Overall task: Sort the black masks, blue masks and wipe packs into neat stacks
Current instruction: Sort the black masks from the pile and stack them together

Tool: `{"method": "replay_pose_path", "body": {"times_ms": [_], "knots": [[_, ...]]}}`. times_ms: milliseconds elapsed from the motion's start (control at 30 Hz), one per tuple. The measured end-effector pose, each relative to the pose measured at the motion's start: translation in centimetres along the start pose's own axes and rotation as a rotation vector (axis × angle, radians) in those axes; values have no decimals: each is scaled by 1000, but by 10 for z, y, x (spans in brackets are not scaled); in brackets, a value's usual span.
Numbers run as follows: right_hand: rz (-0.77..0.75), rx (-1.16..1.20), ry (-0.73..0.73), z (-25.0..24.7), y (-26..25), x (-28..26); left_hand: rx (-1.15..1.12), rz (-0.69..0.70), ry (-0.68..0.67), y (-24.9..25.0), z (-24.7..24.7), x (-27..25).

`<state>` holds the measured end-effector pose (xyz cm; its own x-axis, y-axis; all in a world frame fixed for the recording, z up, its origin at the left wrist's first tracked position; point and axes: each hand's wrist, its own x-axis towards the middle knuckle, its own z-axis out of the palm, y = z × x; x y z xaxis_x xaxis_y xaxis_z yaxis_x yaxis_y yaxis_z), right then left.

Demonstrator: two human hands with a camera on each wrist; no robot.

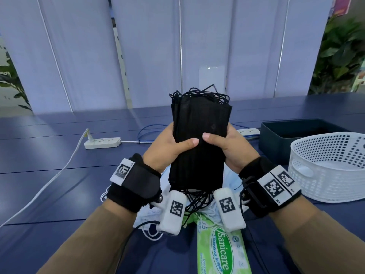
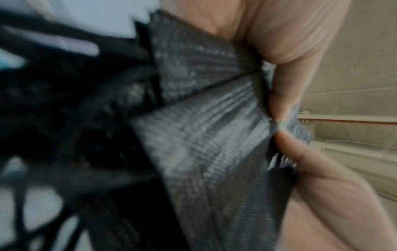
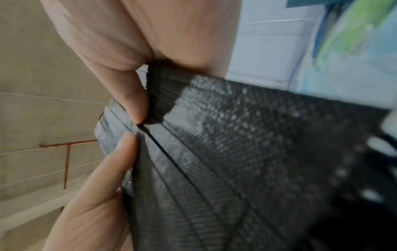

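Note:
A thick stack of black masks [image 1: 200,123] stands on end above the table, its ear loops tangled at top and bottom. My left hand [image 1: 169,147] grips its left side, thumb across the front. My right hand [image 1: 227,145] grips the right side the same way. The wrist views show the woven black masks [image 2: 204,135] [image 3: 236,152] pinched between thumb and fingers. Under my wrists lie pale blue masks [image 1: 231,178] and a green wipe pack [image 1: 223,252].
A white perforated basket [image 1: 325,169] stands at the right with a dark open box [image 1: 276,143] behind it. Two power strips [image 1: 102,142] and cables lie on the blue table [image 1: 59,175]. White blinds hang behind.

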<state>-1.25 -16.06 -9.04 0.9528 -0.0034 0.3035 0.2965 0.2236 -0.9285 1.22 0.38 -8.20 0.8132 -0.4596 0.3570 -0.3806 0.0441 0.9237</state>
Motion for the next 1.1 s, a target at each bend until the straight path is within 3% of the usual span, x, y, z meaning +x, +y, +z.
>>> {"method": "replay_pose_path", "body": {"times_ms": [200, 333, 633, 900, 1100], "knots": [[-156, -20, -4, -8, -35, -3, 77, 31, -70, -4, -4, -4], [-156, -104, -45, -16, -44, -4, 20, 29, -122, -6, 7, -5], [-162, -328, 5, -8, -41, -6, 102, 154, 36, 0, 27, -2], [-279, -349, 145, -16, -58, -7, 231, 167, 19, -7, 25, 1], [-189, -241, 53, -24, -73, -11, 323, 173, -5, -15, 22, 4]]}}
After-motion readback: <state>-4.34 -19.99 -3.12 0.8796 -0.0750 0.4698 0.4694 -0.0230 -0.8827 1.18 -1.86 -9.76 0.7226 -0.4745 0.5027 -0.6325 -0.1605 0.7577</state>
